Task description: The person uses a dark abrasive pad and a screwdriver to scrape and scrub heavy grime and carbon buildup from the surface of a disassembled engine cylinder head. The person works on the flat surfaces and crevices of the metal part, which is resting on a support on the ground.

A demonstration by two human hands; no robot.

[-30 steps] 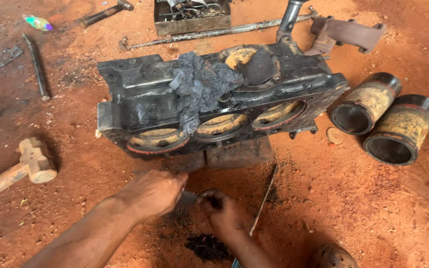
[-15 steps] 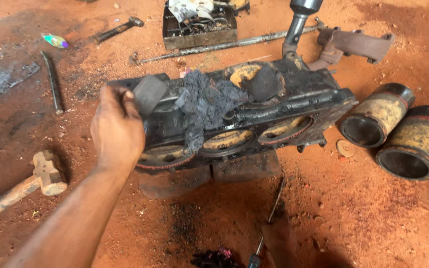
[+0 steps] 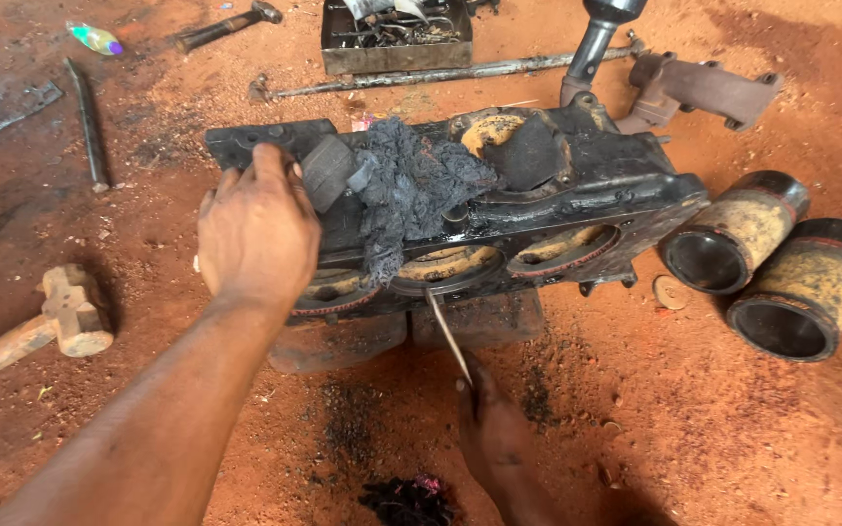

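The thin grey metal rod (image 3: 448,336) ran from 5 to 11 o'clock, tip at the black engine block (image 3: 538,209), pinched by the right hand (image 3: 494,433); the left hand (image 3: 257,229) lay spread on the block.

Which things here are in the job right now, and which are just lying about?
In hand:
left hand resting on the engine block
right hand holding a thin metal tool up to the block's bores
dark rag draped on the block

Lying about:
two cylinder sleeves
mallet
hammer
long rod
metal tray
manifold
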